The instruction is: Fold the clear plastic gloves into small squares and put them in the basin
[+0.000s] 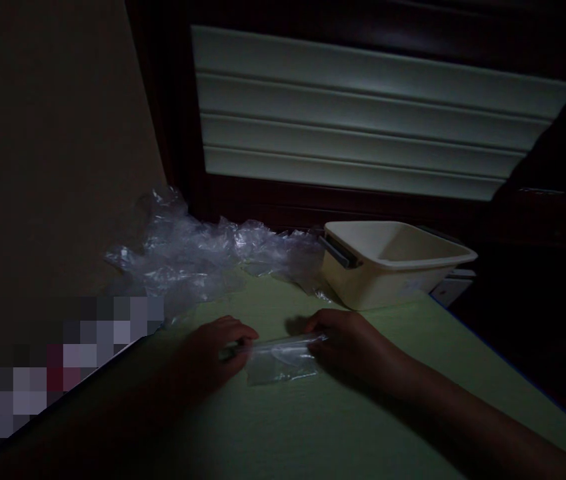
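Observation:
Low over the light green table, a small clear plastic bag is stretched between my two hands. My left hand pinches its left upper corner between thumb and fingers. On the other side, my right hand grips the right upper corner, fingers curled. The bag's top edge runs nearly level from hand to hand, and its lower part hangs towards me. Dim light hides whether anything is inside it.
Crumpled clear plastic bags lie heaped along the table's back left. A cream plastic bin with dark handles stands at the back right. Behind rises a dark-framed slatted panel. A blurred-out patch covers the left edge.

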Demonstrator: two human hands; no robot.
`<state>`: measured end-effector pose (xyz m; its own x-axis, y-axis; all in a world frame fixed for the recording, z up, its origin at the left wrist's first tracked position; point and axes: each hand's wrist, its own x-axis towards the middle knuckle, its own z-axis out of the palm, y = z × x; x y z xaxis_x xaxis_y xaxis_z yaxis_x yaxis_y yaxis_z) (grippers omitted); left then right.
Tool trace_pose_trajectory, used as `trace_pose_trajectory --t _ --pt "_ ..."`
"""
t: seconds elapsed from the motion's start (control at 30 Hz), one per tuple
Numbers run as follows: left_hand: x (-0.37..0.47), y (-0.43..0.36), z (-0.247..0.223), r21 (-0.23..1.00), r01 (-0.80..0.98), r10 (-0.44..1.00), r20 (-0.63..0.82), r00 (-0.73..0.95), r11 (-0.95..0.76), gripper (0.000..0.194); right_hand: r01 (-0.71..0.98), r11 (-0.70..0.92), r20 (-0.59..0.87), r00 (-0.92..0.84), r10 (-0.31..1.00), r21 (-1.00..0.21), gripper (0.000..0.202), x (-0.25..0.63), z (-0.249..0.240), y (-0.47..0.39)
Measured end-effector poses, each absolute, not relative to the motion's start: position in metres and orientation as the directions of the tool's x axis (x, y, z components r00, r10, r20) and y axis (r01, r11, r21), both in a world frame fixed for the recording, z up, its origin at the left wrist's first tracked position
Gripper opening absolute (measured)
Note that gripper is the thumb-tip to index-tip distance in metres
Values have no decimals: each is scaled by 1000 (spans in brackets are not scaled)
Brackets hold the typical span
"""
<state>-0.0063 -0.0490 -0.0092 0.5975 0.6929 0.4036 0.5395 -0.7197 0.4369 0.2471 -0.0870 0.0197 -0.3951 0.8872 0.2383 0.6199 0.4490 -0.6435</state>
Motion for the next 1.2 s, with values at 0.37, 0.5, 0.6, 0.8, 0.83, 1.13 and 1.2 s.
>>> trace_pose_trajectory --t 0.37,0.5,0.6,0.8,0.83,1.13,1.2 --pt "-5 -60 3 113 547 551 331 766 -829 16 745 658 461 -548 698 -111 41 230 44 -124" --pt "-3 -65 4 17 575 557 275 784 -818 20 678 727 281 -680 677 -109 69 217 33 -135" --pt "-2 -65 5 -37 573 544 272 794 -818 20 645 732 54 -741 669 -218 82 214 27 -135" --pt "-13 -64 5 -134 446 363 402 841 -885 23 657 668 -101 -735 670 -351 83 216 24 -132" --pt "-16 -64 3 -175 353 244 451 858 -919 27 652 666 -100 -738 668 -362 83 216 24 -132" --pt "-34 -90 -2 8 407 377 389 840 -914 63 702 606 -82 -676 732 -374 76 218 34 -131" --pt "-37 -94 4 55 425 409 406 817 -904 64 710 621 -10 -661 751 -332 75 216 31 -130"
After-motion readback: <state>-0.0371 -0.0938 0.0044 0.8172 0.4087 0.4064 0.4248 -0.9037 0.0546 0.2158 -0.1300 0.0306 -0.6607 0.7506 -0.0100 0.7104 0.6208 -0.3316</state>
